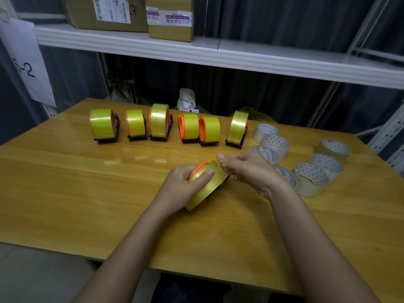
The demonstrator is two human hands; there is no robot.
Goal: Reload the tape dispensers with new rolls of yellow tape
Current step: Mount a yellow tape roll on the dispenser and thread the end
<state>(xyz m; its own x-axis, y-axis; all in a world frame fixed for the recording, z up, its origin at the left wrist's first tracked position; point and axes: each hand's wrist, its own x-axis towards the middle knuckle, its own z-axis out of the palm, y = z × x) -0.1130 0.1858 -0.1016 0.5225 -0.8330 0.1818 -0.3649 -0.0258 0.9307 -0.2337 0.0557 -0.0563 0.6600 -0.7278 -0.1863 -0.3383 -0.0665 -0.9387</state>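
My left hand [181,186] holds a yellow tape dispenser [206,184] mid-surface; my right hand [247,171] fingers pinch its tape end. Six loaded dispensers [159,123] line the far edge. Clear rolls [310,176] crowd the right edge. The near-left surface [65,193] is open.

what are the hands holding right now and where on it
A yellow tape roll in an orange dispenser: the left hand grips its side, thumb across the tape; the right hand pinches its far top edge.
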